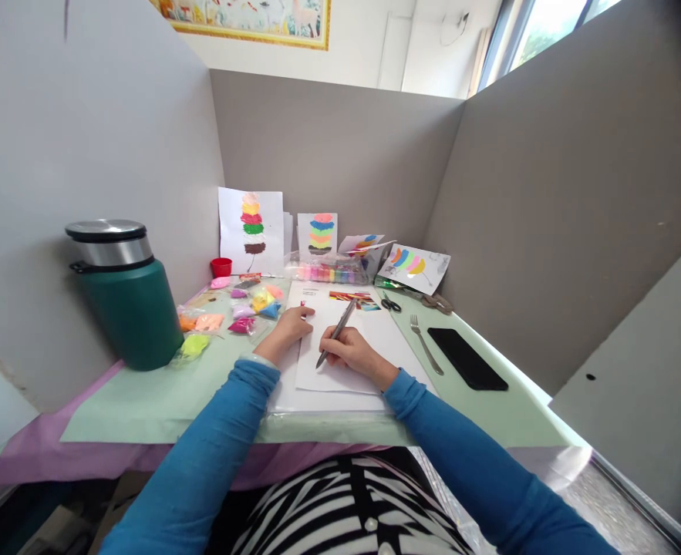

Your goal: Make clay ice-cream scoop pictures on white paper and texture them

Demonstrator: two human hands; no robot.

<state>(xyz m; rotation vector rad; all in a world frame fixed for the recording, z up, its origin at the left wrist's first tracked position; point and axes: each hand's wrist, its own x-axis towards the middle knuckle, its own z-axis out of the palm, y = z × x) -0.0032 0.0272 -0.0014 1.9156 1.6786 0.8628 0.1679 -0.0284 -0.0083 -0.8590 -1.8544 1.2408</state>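
Observation:
My right hand is closed around a grey pen, whose tip points down at a white sheet. No marks can be made out near the tip. My left hand lies at the left edge of that sheet, fingers stretched toward its upper left part, with a tiny red item or nail at the fingertips. Under the sheet is a larger white paper stack. Above both hands, a colourful printed picture shows on the paper.
A green bottle stands far left, near bagged coloured clay and a red cup. Scissors, a fork and a black phone lie right. Artworks lean at the back; grey partitions enclose the table.

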